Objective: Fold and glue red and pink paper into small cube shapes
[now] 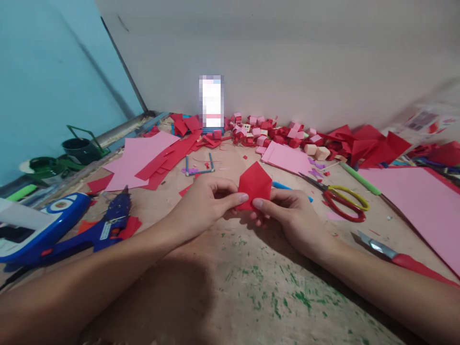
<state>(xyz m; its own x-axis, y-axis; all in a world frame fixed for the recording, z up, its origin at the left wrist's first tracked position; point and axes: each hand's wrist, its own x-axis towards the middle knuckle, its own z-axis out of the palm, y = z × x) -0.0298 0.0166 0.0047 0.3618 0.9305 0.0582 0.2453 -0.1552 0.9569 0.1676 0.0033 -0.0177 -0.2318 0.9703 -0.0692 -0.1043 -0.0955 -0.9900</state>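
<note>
A small folded piece of red paper (256, 184), pointed at the top like a house, is held up above the middle of the table. My left hand (212, 199) pinches its lower left side, thumb on the front. On the lower right, my right hand (287, 206) grips it with the thumb in front and fingers curled behind, partly hidden. Just beyond my right hand lies a blue pen-like stick (282, 185), partly covered. Scissors (341, 199) with red and yellow handles rest to the right of that hand.
At left are a blue hot glue gun (108, 225) and pink paper sheets (140, 155). A lit phone (211, 103) stands at the back beside a pile of red and pink paper cubes (273, 132). A red-handled knife (398, 256) and large pink sheets (427, 201) lie right.
</note>
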